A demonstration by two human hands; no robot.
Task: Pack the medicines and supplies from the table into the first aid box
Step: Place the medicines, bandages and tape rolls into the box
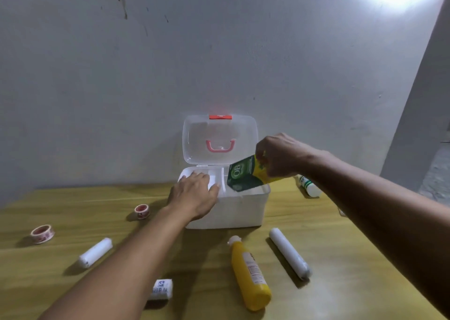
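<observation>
Yellow bottle (250, 274) on table | right hand (280, 156) grips green packet (243, 175) over box (231, 210)

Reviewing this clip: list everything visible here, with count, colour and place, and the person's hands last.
first aid box: 1, white, clear lid up, table centre
green and yellow carton: 1, tilted over box's right side
yellow bottle: 1, lying in front of box
long white roll: 1, right of yellow bottle
short white roll: 1, front left
wrapped bandage: 1, white with blue print, near edge
tape rolls: 2, red and white, left
white bottle: 1, lying right of box
table: 1, wooden
left hand: on box's tray
right hand: gripping carton
</observation>
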